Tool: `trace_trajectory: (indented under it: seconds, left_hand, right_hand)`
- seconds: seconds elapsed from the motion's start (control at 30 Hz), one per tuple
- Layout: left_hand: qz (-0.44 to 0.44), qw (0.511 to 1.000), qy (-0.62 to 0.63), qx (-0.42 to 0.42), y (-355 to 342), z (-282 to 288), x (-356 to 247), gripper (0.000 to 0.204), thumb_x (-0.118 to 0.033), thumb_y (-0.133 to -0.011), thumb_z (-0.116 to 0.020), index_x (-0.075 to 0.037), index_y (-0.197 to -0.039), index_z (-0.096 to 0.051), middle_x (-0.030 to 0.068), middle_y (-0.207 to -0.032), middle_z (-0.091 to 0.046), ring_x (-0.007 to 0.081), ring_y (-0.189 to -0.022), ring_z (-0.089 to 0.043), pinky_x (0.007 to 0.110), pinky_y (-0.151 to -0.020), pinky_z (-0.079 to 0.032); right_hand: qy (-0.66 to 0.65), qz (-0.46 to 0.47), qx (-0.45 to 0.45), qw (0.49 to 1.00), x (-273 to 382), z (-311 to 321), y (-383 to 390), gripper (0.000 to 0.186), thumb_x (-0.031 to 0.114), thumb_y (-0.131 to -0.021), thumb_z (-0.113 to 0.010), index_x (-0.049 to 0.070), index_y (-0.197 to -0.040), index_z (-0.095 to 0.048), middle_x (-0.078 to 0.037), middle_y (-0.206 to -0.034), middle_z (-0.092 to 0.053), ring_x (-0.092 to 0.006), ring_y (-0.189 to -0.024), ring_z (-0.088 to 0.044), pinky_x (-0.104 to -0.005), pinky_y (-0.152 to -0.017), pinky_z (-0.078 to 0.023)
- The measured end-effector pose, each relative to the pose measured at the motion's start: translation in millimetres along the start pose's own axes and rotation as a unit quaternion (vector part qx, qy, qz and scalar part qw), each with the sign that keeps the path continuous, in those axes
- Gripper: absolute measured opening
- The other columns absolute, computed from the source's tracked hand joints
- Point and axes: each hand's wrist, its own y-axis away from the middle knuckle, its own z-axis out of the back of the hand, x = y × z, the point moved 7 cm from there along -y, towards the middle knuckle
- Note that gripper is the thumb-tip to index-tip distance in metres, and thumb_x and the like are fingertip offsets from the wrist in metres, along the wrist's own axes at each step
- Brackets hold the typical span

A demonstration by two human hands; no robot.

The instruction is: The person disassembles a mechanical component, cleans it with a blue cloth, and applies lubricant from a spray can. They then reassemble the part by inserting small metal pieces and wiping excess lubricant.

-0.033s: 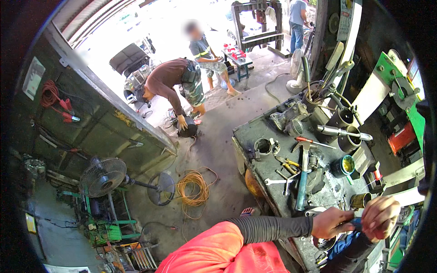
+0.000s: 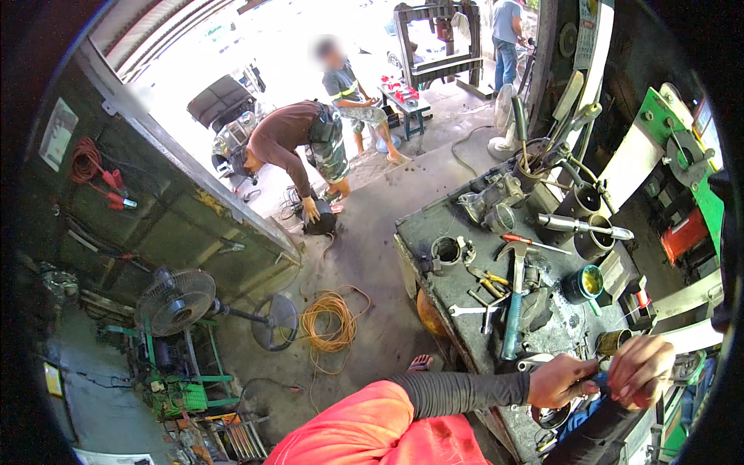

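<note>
Left hand: the left hand (image 2: 559, 381) comes in from 6 o'clock in a dark sleeve, and its fingers are bent around a small blue object (image 2: 598, 380) at the near edge of the workbench (image 2: 425, 225).
Right hand: the right hand (image 2: 642, 370) is just at 3 o'clock of the left one, touching it; its fingers are clenched over the same blue object, and most of this object is hidden.
Blue object: it sits between the two hands, at about 4 o'clock in the view; what kind of thing it is, I cannot tell.
Brass-coloured can: a small round can (image 2: 612, 341) stands just at 12 o'clock of the hands.
Hammer: a hammer with a blue handle (image 2: 514, 310) lies on the bench at 11 o'clock of the hands, its head pointing away from the person.
Green tin: an open round tin (image 2: 583, 283) with yellow-green inside stands at 12 o'clock, further away.
Wrench: a flat wrench (image 2: 466, 310) lies at 9 o'clock of the hammer.
Floor: an orange cable coil (image 2: 329, 319) lies at 9 o'clock of the bench, and a fan (image 2: 177, 301) stands further to 9 o'clock.
Other people: a person in a brown shirt (image 2: 291, 139) bends down at 11 o'clock, near the bright doorway.
</note>
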Motion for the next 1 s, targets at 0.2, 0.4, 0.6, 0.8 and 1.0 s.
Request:
trace_trajectory:
  seconds: [0.2,0.4,0.6,0.8,1.0]
  left_hand:
    - [0.016,0.998,-0.063,-0.027,7.5,0.8,5.7,0.020,-0.017,-0.095,-0.071,0.000,-0.100,-0.062,0.0245,-0.083,-0.062,0.0485,-0.077,-0.063,0.051,-0.064,-0.048]
    - [0.029,0.998,-0.022,-0.057,-0.2,18.6,-8.9,0.029,-0.006,-0.079,-0.082,-0.002,-0.104,-0.068,0.0138,-0.096,-0.070,0.0313,-0.091,-0.072,0.038,-0.080,-0.057]
    - [-0.016,0.996,-0.040,-0.082,-2.1,22.7,-11.2,0.030,0.004,-0.068,-0.076,-0.003,-0.097,-0.069,0.0126,-0.095,-0.072,0.0286,-0.087,-0.072,0.036,-0.079,-0.057]
    - [0.000,0.993,-0.041,-0.109,3.3,24.6,-6.4,0.029,0.004,-0.068,-0.077,-0.003,-0.095,-0.069,0.0129,-0.093,-0.071,0.0293,-0.085,-0.072,0.037,-0.076,-0.057]
    - [-0.016,0.991,-0.030,-0.130,3.1,24.7,-4.7,0.029,0.004,-0.067,-0.078,-0.003,-0.094,-0.069,0.0125,-0.091,-0.071,0.0299,-0.084,-0.072,0.037,-0.077,-0.057]
  right_hand:
    - [0.065,0.157,-0.308,0.936,-3.7,23.6,63.6,0.028,0.008,-0.094,-0.062,0.004,-0.066,-0.056,-0.004,-0.049,-0.051,-0.0151,-0.031,-0.045,-0.0287,-0.033,-0.038]
    - [0.179,0.008,-0.372,0.911,19.3,0.5,52.0,0.043,0.033,-0.100,-0.068,-0.004,-0.079,-0.068,-0.012,-0.059,-0.062,-0.0180,-0.040,-0.048,-0.0343,-0.041,-0.040]
    - [0.238,-0.040,-0.435,0.867,23.9,-9.2,43.2,0.049,0.040,-0.098,-0.066,-0.006,-0.080,-0.070,-0.011,-0.058,-0.059,-0.0104,-0.041,-0.043,-0.0278,-0.041,-0.032]
    - [0.244,-0.031,-0.425,0.871,20.5,-10.7,46.3,0.047,0.036,-0.099,-0.065,-0.006,-0.079,-0.070,-0.009,-0.055,-0.057,-0.0120,-0.039,-0.043,-0.0305,-0.042,-0.036]
    - [0.282,0.012,-0.359,0.890,20.3,-14.6,26.0,0.038,0.031,-0.105,-0.056,0.000,-0.083,-0.061,0.000,-0.049,-0.047,-0.0117,-0.034,-0.042,-0.0319,-0.038,-0.040]
